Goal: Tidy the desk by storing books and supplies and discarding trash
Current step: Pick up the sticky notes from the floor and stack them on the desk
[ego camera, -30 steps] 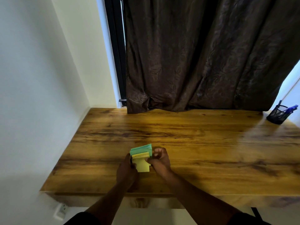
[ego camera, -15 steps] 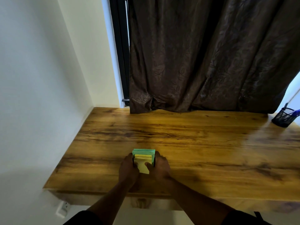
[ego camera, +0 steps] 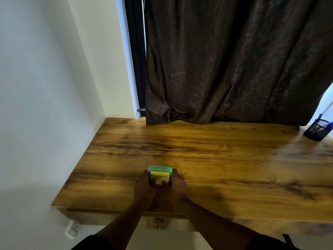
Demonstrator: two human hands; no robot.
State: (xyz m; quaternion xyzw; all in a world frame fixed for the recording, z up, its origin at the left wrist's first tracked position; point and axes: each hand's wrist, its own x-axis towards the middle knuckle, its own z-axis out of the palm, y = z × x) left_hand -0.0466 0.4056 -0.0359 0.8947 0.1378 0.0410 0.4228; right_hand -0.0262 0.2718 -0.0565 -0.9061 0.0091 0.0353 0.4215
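A small stack of sticky notes [ego camera: 159, 172], green at the back and yellow in front, stands on the wooden desk [ego camera: 216, 159] near its front edge. My left hand [ego camera: 144, 188] presses against the stack's left side. My right hand [ego camera: 177, 186] closes on its right side, with the thumb lying over the yellow front. Both hands hold the stack squared between them. The lower part of the stack is hidden by my fingers.
A black mesh pen holder [ego camera: 318, 129] with a blue pen stands at the far right back of the desk. A dark brown curtain [ego camera: 225, 60] hangs behind the desk. A white wall [ego camera: 45, 105] borders the left side. A wall socket [ego camera: 73, 229] sits below the desk's left corner.
The notes were fanned and tilted between my hands one second ago. They now sit squared upright, and both hands have closed tighter around them.
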